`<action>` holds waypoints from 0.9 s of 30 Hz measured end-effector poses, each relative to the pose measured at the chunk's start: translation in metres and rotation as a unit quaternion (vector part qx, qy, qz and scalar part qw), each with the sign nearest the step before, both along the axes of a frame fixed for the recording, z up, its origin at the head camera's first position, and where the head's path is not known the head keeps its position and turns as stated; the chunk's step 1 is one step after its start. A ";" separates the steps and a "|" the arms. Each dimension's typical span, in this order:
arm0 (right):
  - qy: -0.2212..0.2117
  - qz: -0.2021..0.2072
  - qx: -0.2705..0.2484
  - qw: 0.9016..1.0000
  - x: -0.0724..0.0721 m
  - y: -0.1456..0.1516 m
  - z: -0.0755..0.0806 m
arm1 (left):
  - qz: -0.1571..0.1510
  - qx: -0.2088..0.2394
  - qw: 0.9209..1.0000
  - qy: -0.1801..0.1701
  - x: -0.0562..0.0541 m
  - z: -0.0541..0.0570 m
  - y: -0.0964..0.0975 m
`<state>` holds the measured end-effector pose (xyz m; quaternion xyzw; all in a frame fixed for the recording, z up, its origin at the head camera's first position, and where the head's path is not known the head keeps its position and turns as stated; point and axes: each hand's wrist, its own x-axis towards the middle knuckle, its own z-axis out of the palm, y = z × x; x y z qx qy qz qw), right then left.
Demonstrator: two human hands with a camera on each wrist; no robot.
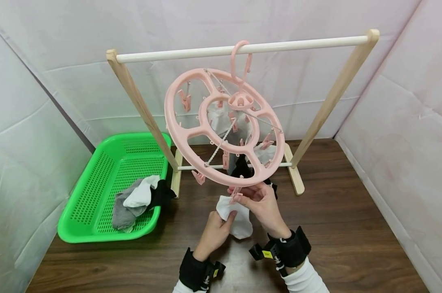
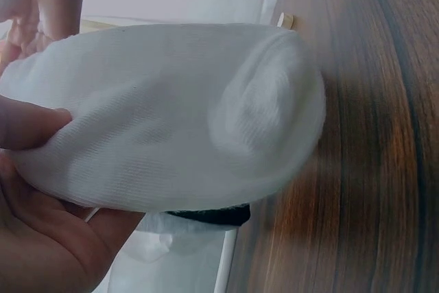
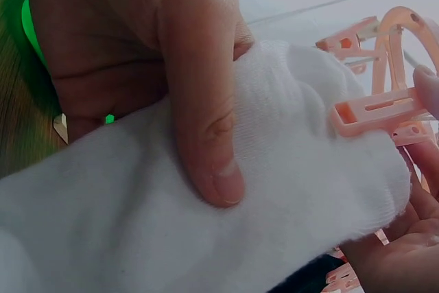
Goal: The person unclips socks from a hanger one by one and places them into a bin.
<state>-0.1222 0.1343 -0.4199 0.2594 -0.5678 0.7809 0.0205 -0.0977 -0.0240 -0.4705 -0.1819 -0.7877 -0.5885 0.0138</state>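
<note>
A white sock [image 1: 240, 226] hangs below the near edge of a round pink clip hanger [image 1: 221, 175]. My left hand [image 1: 213, 232] pinches the sock between thumb and fingers, below its cuff. At the cuff, my right hand [image 1: 264, 206] pinches a pink clothespin [image 3: 377, 112] that hangs from the hanger's rim. In the right wrist view the pin's tip lies over the cuff edge; whether it is clamped tight I cannot tell. The left wrist view shows the sock's rounded toe [image 2: 267, 108] pointing away from the left hand.
The hanger hooks over a white bar [image 1: 177, 53] on a wooden stand [image 1: 136, 99]. Other pink clips dangle around it, and white, grey and black pieces hang behind. A green basket [image 1: 103, 237] at left holds grey cloth [image 1: 126, 213], white cloth [image 1: 140, 195] and black cloth [image 1: 162, 194].
</note>
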 end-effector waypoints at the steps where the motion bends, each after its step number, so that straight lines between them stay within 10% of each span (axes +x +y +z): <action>1: 0.003 -0.003 0.000 1.000 0.000 0.000 0.000 | 0.000 -0.004 1.000 -0.002 0.000 0.000 0.000; 27: -0.007 -0.029 0.004 1.000 0.003 0.011 0.000 | 0.047 -0.038 0.998 0.028 0.001 -0.011 -0.013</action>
